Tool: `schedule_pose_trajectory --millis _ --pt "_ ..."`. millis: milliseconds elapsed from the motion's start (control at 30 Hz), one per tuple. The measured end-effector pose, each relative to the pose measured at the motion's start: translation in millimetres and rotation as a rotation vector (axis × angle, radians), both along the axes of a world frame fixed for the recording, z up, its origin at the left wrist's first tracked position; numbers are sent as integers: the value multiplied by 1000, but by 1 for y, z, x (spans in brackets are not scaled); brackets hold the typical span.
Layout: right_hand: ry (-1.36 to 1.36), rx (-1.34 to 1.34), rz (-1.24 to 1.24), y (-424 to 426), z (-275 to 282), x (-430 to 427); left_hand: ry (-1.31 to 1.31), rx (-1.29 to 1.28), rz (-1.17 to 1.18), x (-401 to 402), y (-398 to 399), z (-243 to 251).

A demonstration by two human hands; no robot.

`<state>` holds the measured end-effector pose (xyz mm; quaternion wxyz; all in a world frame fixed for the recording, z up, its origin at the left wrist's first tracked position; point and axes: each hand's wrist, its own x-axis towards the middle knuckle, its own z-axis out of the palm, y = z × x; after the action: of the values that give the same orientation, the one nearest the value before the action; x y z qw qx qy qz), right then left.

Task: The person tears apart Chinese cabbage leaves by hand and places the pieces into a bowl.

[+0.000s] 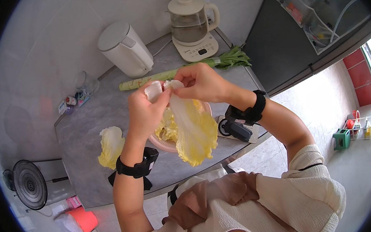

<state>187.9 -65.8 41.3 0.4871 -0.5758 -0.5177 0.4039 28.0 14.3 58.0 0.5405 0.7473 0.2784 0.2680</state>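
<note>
My left hand (147,109) pinches a pale piece of the white stem end of a napa cabbage leaf (193,128). My right hand (201,83) grips the stem end beside it, the fingertips of both hands nearly touching. The yellow frilled part of the leaf hangs down over a pink plastic basket (163,147), which holds more yellow cabbage leaves (167,127). Another cabbage leaf (111,146) lies on the grey counter, left of my left forearm. Whether the stem is torn right through is hidden by my fingers.
Behind my hands lies a long green-leaved stem vegetable (150,79). A white electric kettle (126,50) and a glass kettle on its base (189,24) stand at the wall. Small bottles (70,100) and a glass jar (88,84) are left; a black device (235,130) lies right.
</note>
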Motion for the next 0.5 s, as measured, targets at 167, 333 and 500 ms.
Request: schedule_pose_trajectory --millis 167,333,500 --pt "-92 -14 -7 -2 1 -4 26 24 7 2 -5 0" --pt "10 3 -37 -2 -1 -1 -20 -108 15 0 0 -2" --pt "94 -91 13 -3 3 2 -16 -334 -82 -2 4 -5"
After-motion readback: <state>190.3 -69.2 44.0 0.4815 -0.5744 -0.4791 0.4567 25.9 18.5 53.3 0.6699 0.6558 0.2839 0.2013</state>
